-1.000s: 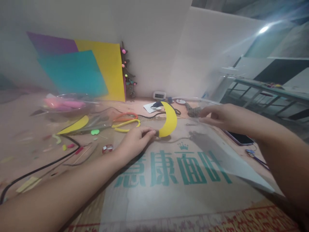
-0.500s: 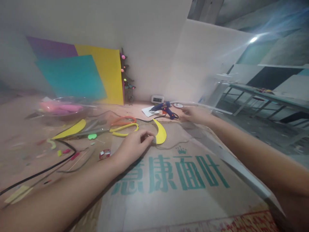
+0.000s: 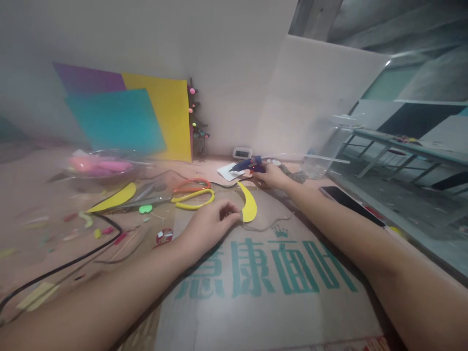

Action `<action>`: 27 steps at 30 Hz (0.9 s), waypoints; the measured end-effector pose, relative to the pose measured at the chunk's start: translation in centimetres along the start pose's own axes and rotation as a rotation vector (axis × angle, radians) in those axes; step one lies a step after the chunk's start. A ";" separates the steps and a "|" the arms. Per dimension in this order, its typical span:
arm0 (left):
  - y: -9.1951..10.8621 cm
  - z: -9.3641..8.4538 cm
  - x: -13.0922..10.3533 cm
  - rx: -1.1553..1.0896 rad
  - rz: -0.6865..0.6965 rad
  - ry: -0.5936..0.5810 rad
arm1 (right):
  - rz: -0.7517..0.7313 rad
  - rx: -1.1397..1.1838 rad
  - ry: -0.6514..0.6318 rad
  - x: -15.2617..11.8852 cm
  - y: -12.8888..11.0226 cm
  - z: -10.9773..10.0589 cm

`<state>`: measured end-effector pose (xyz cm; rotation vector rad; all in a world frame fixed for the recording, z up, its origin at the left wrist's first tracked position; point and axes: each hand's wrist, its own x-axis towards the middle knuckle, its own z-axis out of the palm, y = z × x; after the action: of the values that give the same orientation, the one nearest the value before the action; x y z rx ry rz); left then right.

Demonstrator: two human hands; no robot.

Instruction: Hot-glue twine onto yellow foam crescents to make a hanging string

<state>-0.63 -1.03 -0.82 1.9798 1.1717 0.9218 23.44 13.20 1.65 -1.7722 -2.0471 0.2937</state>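
Note:
A yellow crescent-shaped piece (image 3: 249, 204) is pinched at its lower left edge between the thumb and fingers of my left hand (image 3: 212, 224), just above a printed brown sheet (image 3: 234, 312). My right hand (image 3: 269, 176) is wrapped round the handle of a blue glue gun (image 3: 246, 164), whose nozzle points left over a small white paper (image 3: 227, 171). From near the crescent a thin grey string (image 3: 268, 228) trails right. Scissors with yellow and orange handles (image 3: 195, 199) lie behind my left hand.
Coloured sheets (image 3: 117, 119) lean on the wall beside a decorated twig (image 3: 197, 117). A clear bag with pink material (image 3: 100, 165), a yellow leaf shape (image 3: 115, 197) and scraps lie left. Near my right forearm is a black phone (image 3: 349, 204); a small white clock (image 3: 242, 153) stands behind.
My right hand has moved left onto the glue gun's handle and closed round it. My left hand keeps its pinch on the yellow crescent. The phone now shows, and the view has shifted slightly.

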 end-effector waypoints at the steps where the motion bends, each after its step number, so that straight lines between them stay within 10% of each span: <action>1: 0.0 0.0 0.0 -0.001 -0.010 0.009 | 0.004 0.017 0.009 -0.1 -0.1 -0.1; 16: 0.1 -0.2 0.1 -0.009 -0.054 0.034 | -0.084 0.409 0.056 -9.0 -1.5 -5.4; 27: 0.0 -0.5 0.4 -0.086 -0.034 0.047 | -0.189 0.378 -0.111 -15.5 -1.1 -2.5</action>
<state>-0.91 -0.60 -0.44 1.8735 1.1690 0.9899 25.11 -2.50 1.68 -1.3532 -2.0505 0.6830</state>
